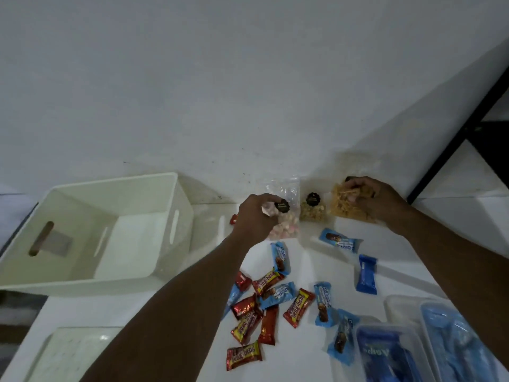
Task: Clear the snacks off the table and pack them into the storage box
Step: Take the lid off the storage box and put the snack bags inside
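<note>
The white storage box [165, 274] stands at the left of the table, with nothing inside it. Three clear snack bags stand by the wall. My left hand [254, 217] grips the bag of pink and white snacks [286, 230]. My right hand [377, 199] grips the bag of golden fried strips [344, 205]. Between them a bag of pale nuts [312, 209] stands untouched. Several red Beng-Beng bars [298, 307] and blue wafer packs [366, 274] lie scattered on the white table [303, 362] in front of me.
Clear plastic containers with blue contents [451, 343] sit at the front right corner. A white lid [68, 351] lies at the front left. The white wall [248, 92] runs right behind the bags. A black frame [468, 128] stands at the far right.
</note>
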`<state>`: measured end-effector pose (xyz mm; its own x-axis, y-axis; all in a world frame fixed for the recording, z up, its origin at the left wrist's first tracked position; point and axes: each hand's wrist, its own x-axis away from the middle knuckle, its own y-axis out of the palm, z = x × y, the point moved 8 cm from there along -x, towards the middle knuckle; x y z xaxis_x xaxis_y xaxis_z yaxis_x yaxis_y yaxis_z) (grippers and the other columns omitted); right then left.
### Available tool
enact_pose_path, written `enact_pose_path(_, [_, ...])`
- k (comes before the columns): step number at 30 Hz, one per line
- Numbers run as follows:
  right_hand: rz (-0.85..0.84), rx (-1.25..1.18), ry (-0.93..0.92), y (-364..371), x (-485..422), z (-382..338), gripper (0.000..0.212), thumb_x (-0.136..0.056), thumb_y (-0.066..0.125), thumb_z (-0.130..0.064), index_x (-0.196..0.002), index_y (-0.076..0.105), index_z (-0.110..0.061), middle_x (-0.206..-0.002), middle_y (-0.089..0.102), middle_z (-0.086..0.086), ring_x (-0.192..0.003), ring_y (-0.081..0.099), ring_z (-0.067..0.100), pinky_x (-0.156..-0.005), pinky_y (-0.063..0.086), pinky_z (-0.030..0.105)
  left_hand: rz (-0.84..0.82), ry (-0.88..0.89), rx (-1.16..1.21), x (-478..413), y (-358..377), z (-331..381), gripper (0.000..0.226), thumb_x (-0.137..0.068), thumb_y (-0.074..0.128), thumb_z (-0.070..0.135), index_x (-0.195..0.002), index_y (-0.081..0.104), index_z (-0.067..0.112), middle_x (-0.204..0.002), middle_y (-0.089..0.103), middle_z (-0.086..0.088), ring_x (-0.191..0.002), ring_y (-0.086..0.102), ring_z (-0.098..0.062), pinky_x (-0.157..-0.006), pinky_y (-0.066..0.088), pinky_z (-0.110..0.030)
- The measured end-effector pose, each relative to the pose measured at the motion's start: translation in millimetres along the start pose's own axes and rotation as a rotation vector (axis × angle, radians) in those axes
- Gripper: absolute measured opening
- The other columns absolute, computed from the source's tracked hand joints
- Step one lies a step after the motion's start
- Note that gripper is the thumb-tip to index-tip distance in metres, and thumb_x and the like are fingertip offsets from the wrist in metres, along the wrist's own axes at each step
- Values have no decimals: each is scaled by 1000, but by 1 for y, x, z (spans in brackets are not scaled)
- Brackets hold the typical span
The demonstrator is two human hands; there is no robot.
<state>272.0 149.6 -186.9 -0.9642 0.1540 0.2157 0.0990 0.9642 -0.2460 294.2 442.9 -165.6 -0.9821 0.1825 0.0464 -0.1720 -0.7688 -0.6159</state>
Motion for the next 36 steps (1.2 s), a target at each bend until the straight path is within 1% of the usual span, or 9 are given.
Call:
enact_pose_path(4, [-23,-11,-96,40,30,-74,29,-83,73,1,-111,67,-6,-113,69,0,-88,68,4,-64,55,13,73,106,17,10,-93,17,34,-72,83,19,-100,75,37,-107,69,7,-101,63,-9,-82,57,-30])
enact_pose_path(10, [13,96,-249,138,68,-185,28,-83,74,0,-109,68,-9,-109,67,-5,-88,62,1,-74,56,14,164,154,10,30,-249,-14,37,-69,85,18,-102,76,29,-102,71,11,-102,60,-7,-90,51,-26])
enact_pose_path(16, [-132,218,-336,303,74,-244,30,-79,77,-1,-106,66,-9,-104,65,-11,-93,62,5,-82,49,12,207,33,-61,41,-342,-122,40,-69,87,22,-103,74,35,-103,64,1,-97,60,-11,-77,42,-18])
enact_pose_path(19, [-174,285,-323,377,65,-233,31,-77,78,-1,-103,67,-13,-104,65,-16,-94,62,4,-82,45,11,176,-7,-94,42,-362,-171,38,-70,85,19,-103,73,35,-105,65,2,-99,60,-11,-79,41,-18])
enact_pose_path(22, [-176,387,-310,430,52,-212,33,-72,77,3,-99,68,-14,-106,67,-9,-93,63,7,-74,41,0,165,-43,-96,36,-373,-207,37,-73,83,16,-101,72,37,-103,62,1,-96,57,-10,-69,30,-1])
enact_pose_path(25, [-177,466,-255,459,32,-189,37,-70,78,-1,-91,65,-29,-105,68,-12,-97,65,12,-83,51,18,150,-50,-81,23,-372,-234,35,-74,81,13,-103,73,32,-102,61,-1,-93,55,-9,-68,30,3])
enact_pose_path(29, [-171,506,-210,478,5,-171,40,-69,83,-7,-85,62,-36,-105,67,-15,-99,65,12,-89,53,29,91,-75,-56,3,-350,-260,38,-74,77,5,-102,73,30,-101,60,0,-94,56,-11,-73,37,-13])
enact_pose_path(33, [-204,532,-206,497,-23,-152,48,-67,65,10,-83,63,-34,-105,68,-12,-104,65,13,-90,54,29,54,-101,-30,-18,-324,-282,38,-72,79,7,-97,71,34,-98,62,1,-95,59,-14,-79,39,-20])
enact_pose_path(36, [-207,560,-140,504,-41,-133,41,-68,61,15,-88,69,-20,-101,68,-11,-101,63,13,-82,51,15,49,-125,-25,-32,-311,-295,35,-73,77,6,-96,71,33,-97,61,2,-95,60,-16,-79,41,-21])
